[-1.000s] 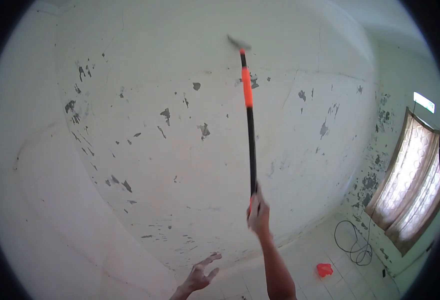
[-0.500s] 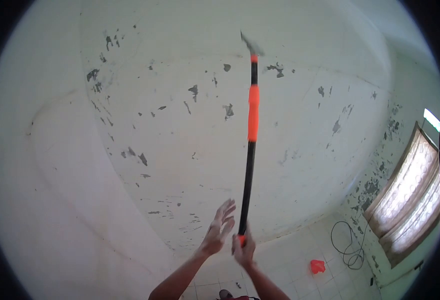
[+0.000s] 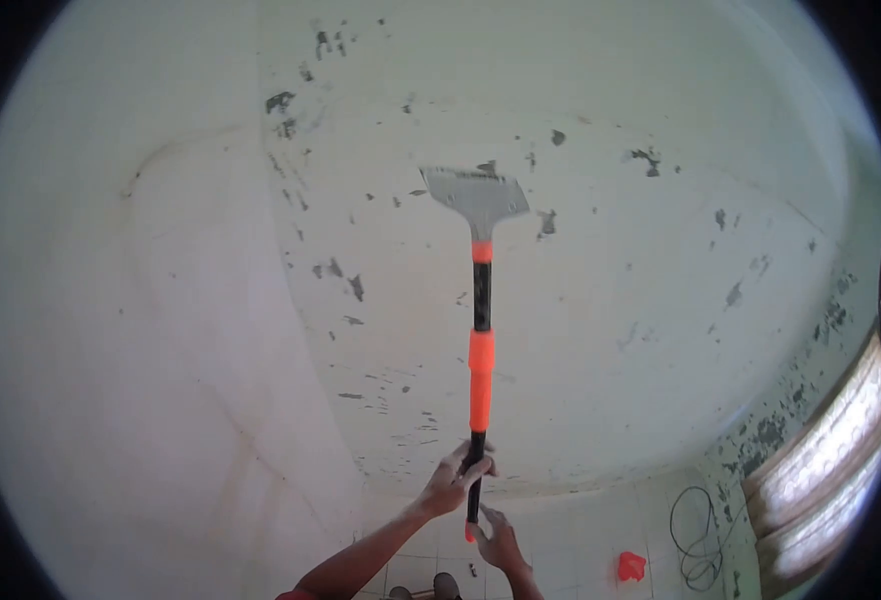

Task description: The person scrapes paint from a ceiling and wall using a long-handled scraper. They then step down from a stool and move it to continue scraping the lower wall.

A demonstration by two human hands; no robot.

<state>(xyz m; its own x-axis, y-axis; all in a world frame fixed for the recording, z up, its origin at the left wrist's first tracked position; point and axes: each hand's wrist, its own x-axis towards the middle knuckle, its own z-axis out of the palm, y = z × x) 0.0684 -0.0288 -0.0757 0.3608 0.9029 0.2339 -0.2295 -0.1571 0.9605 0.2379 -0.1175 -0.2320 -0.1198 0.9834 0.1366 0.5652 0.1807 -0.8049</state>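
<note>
Far left: pale side wall (image 3: 170, 340), with brownish stains. Then main wall (image 3: 580, 330), with dark grey flaked patches, many along the left corner. Low down, shoes (image 3: 445, 585) on tiled floor (image 3: 560, 525), partly cut off by the frame.

Left hand (image 3: 447, 486) at lower centre, grip closed around the black shaft (image 3: 474, 497) of the scraper (image 3: 480, 350). Scraper near mid-view, roughly upright in front of main wall, blade (image 3: 475, 195) on top, broad face toward the camera, overlapping a grey patch in view. Cannot tell blade contact with the wall.

Right hand (image 3: 501, 545) just below and right of left, grip closed on the orange butt end (image 3: 469, 532), fingers partly hidden.

Further right: crumpled-looking red thing (image 3: 631, 567) on floor, looped cable (image 3: 671, 520) beside it, then curtain (image 3: 830, 440) at the edge.

Just changed: left hand now on shaft, open and off it half a second ago; blade from nearly edge-on to broadside, and lower in view; view itself shifted too. Meaning, as judged: hold now two-handed, likely steadier, with better control of blade angle.
</note>
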